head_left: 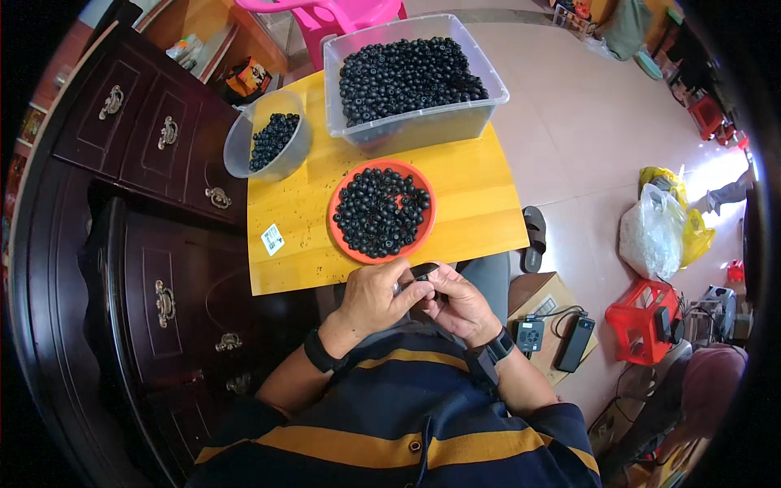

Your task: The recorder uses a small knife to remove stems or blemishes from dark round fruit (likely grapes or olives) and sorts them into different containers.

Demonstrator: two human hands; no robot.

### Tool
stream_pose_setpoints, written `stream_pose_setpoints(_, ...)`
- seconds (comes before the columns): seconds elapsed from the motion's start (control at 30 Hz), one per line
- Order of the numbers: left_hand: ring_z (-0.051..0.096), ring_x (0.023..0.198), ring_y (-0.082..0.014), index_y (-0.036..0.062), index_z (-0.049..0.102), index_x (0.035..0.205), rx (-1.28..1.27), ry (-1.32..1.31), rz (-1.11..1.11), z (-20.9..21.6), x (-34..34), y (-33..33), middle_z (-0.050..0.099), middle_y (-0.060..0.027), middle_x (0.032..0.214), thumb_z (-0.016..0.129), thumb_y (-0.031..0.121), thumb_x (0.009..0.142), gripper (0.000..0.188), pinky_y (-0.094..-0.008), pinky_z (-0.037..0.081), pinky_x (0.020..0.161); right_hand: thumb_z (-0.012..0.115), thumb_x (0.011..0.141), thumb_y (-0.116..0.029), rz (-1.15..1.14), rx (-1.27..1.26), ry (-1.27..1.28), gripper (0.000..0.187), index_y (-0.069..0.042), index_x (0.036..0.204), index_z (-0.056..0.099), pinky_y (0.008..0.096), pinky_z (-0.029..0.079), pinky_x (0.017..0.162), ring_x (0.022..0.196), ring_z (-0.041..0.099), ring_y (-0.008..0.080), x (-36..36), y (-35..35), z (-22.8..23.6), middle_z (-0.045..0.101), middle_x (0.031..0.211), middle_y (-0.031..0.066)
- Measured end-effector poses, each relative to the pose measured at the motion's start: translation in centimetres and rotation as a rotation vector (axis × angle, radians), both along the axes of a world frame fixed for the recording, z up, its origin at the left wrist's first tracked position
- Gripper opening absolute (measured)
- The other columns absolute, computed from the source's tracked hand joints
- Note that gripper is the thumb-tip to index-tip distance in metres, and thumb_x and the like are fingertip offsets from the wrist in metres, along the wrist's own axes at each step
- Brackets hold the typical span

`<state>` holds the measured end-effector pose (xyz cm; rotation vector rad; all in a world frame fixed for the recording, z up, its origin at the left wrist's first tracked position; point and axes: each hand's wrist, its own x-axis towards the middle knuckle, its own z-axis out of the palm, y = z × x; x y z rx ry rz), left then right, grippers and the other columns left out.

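Note:
Just in front of my body, past the near edge of the yellow tabletop, my two hands meet. My left hand (pixel 373 297) and my right hand (pixel 462 302) are both closed, thumbs and fingertips pinching a small dark rounded piece (pixel 424 270). Its exact kind is hard to make out, as the fingers cover part of it. Right beyond the fingers, an orange-red round dish (pixel 333 213) holds a heap of small black bead-like balls (pixel 378 215), some with a pale ring or hole. A dark band circles each wrist.
On the yellow table (pixel 472 203), a large clear plastic bin (pixel 407 134) and a translucent tub (pixel 299 154) hold more black balls. A printed label (pixel 272 239) lies at left. Dark drawers (pixel 146 268) flank the left; a cardboard box (pixel 541 289) and red stool (pixel 639 321) stand right.

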<state>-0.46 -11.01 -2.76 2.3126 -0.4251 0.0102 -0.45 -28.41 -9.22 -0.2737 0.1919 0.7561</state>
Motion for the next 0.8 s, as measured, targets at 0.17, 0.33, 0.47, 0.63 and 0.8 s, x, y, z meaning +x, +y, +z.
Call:
stream_pose_setpoints(0.17,0.063,0.055,-0.0239,0.0058,0.059,0.080,-0.026,-0.026,-0.013,-0.7,-0.3,0.5,0.061,-0.0090,0.062,0.069,0.040,0.087,0.036,-0.0324,0.047,0.050,0.059,0.095,-0.012,-0.019,0.014,-0.021,0.008,-0.007,0.101,0.058,0.0220,0.052,0.063,0.070,0.058,0.0072,-0.1,0.8,0.8,0.061,0.084,-0.0006)
stream_pose_setpoints(0.33,0.063,0.056,-0.0241,0.0057,0.058,0.080,-0.027,-0.046,0.006,0.1,-1.0,1.9,0.061,-0.0090,0.063,0.070,0.036,0.086,0.034,-0.0331,0.047,0.051,0.059,0.095,-0.010,-0.021,0.052,-0.024,0.008,-0.006,0.101,0.057,0.0227,0.052,0.063,0.071,0.058,0.0080,-0.8,2.1,1.4,0.059,0.084,0.0002)
stream_pose_setpoints(0.47,0.063,0.057,-0.0244,0.0057,0.058,0.080,-0.026,-0.064,0.030,0.9,-1.7,3.3,0.062,-0.0089,0.064,0.072,0.036,0.084,0.034,-0.0331,0.047,0.051,0.058,0.096,-0.011,0.003,0.059,-0.049,0.008,-0.007,0.103,0.057,0.0231,0.051,0.064,0.072,0.058,0.0081,-1.5,3.6,1.5,0.059,0.086,0.0004)
stream_pose_setpoints(0.63,0.063,0.060,-0.0277,0.0072,0.057,0.078,-0.060,-0.102,0.068,0.2,-2.6,4.3,0.063,-0.0086,0.067,0.071,0.045,0.082,0.041,-0.0369,0.045,0.051,0.061,0.092,-0.009,0.051,0.017,0.009,0.005,-0.010,0.095,0.057,0.0248,0.050,0.064,0.074,0.061,0.0108,-1.7,4.4,1.9,0.061,0.084,-0.0001)
stream_pose_setpoints(0.8,0.064,0.061,-0.0274,0.0069,0.057,0.079,-0.063,-0.116,0.087,0.3,-3.1,4.8,0.064,-0.0080,0.068,0.070,0.045,0.083,0.040,-0.0373,0.047,0.053,0.061,0.093,-0.010,0.089,0.007,-0.001,0.008,-0.009,0.100,0.057,0.0249,0.049,0.065,0.074,0.059,0.0101,-2.0,5.0,1.0,0.061,0.087,0.0003)
